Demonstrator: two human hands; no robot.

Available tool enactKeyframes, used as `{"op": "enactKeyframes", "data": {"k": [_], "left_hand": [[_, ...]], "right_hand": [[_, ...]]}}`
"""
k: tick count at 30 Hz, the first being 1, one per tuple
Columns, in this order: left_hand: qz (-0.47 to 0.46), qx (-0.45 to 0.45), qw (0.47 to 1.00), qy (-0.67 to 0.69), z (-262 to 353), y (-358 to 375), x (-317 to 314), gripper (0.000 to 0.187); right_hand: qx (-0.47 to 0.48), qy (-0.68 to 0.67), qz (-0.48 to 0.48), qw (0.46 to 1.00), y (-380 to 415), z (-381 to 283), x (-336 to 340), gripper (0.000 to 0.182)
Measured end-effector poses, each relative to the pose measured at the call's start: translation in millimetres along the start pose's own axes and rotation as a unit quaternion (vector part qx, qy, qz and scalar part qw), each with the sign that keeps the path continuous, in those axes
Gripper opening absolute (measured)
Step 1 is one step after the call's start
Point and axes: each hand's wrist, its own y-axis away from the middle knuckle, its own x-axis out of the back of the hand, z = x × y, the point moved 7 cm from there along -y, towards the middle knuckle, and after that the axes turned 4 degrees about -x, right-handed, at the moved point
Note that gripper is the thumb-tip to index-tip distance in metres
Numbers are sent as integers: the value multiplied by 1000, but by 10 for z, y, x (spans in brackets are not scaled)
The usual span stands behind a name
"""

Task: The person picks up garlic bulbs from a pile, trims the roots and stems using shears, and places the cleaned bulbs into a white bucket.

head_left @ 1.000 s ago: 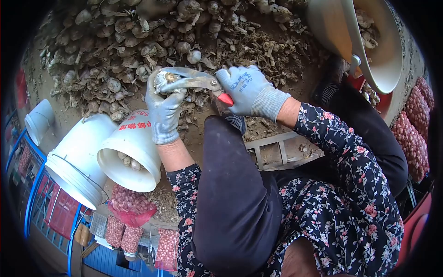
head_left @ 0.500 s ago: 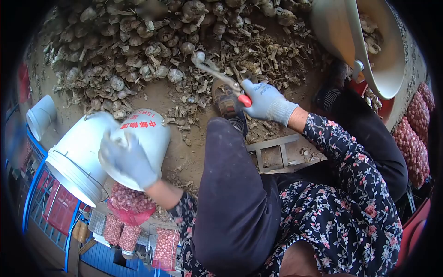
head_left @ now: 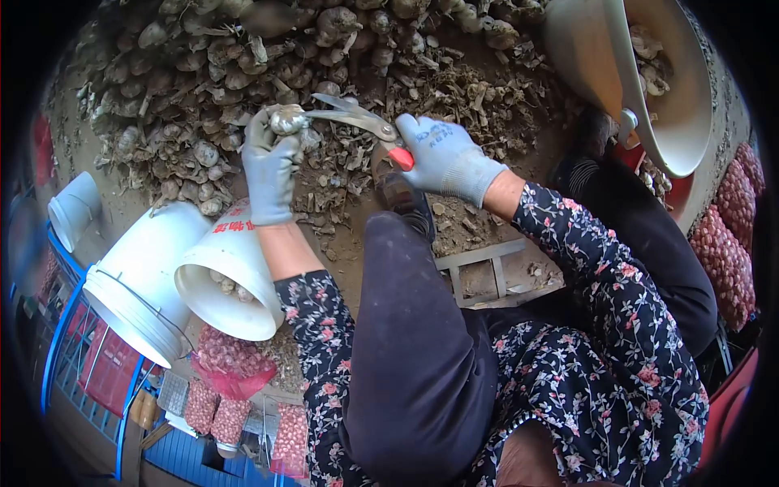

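Observation:
My left hand (head_left: 273, 178), in a grey-white glove, is closed around a garlic bulb (head_left: 287, 123) just above the heap. My right hand (head_left: 450, 159), gloved the same way, grips a pair of shears (head_left: 365, 119) with red handles. The shears' blades are spread, and the lower blade's tip reaches the bulb's right side; whether it touches cannot be told. Beyond both hands lies a heap of dry garlic bulbs (head_left: 203, 77) with stems. A white bucket (head_left: 191, 276) with red print lies tilted below my left hand, with several bulbs inside.
Another white bucket (head_left: 122, 304) and a smaller pail (head_left: 75, 209) lie at the left. A large pale bucket (head_left: 613, 77) stands upper right. Red mesh sacks (head_left: 720, 264) line the right edge; more stand lower left. A metal frame (head_left: 479, 256) lies beside my knee. Cut stems litter the ground.
My left hand has moved from over the printed bucket up to the heap and now holds a garlic bulb. My right hand shifted left with the shears, whose blades now show spread.

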Motion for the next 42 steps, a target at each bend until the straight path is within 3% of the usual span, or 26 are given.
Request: {"op": "enactKeyframes", "data": {"k": [2, 4, 9, 11, 15, 18, 20, 21, 24, 25, 28, 30, 33, 34, 36, 39, 42], "left_hand": [[-12, -29, 998, 47, 89, 148, -130, 51], [-18, -143, 985, -97, 326, 237, -261, 54], [14, -96, 972, -213, 489, 412, -317, 49], [49, -199, 931, -303, 625, 479, -354, 47], [55, -281, 887, -363, 630, 512, -305, 48], [0, -247, 911, -330, 537, 469, -316, 47], [-36, -104, 968, -224, 319, 376, -294, 45], [-38, -80, 982, -165, 234, 369, -287, 45], [-60, -40, 989, -130, 114, 347, -321, 47], [-54, -16, 997, -58, 75, 406, -328, 47], [-93, 25, 995, -3, 2, 471, -406, 48], [-99, 11, 995, -25, -27, 456, -403, 47], [-77, -18, 986, 149, -136, 458, -397, 42], [-77, -21, 986, 149, -131, 463, -439, 42], [-48, -32, 949, 311, -121, 509, -463, 43], [-59, -46, 928, 364, -212, 569, -446, 41], [-59, -58, 915, 395, -271, 629, -467, 42]], "right_hand": [[11, 57, 9, 998, 7, -61, 41, 39], [52, 116, 33, 991, 61, -159, 134, 41], [46, 142, 18, 989, 181, -200, 261, 47], [41, 132, 3, 990, 185, -232, 237, 52], [49, 176, -11, 983, 178, -208, 123, 53], [84, 160, -41, 983, 161, -129, 39, 52], [89, 123, -33, 988, 102, -52, -1, 55], [74, 102, -50, 991, 83, -25, -24, 50], [34, 62, -87, 994, 135, 9, -80, 45], [-6, 50, -121, 991, 162, 81, -78, 46], [14, 54, -96, 994, 261, 295, -186, 43], [-12, 26, -85, 996, 342, 327, -113, 40], [-42, -7, -54, 998, 473, 331, -25, 40], [-42, -21, -56, 997, 506, 299, -32, 41], [-53, -90, -53, 993, 564, 243, -81, 36], [-58, -179, -165, 968, 596, 139, -229, 48], [-37, -244, -203, 948, 516, 38, -321, 61]]}}
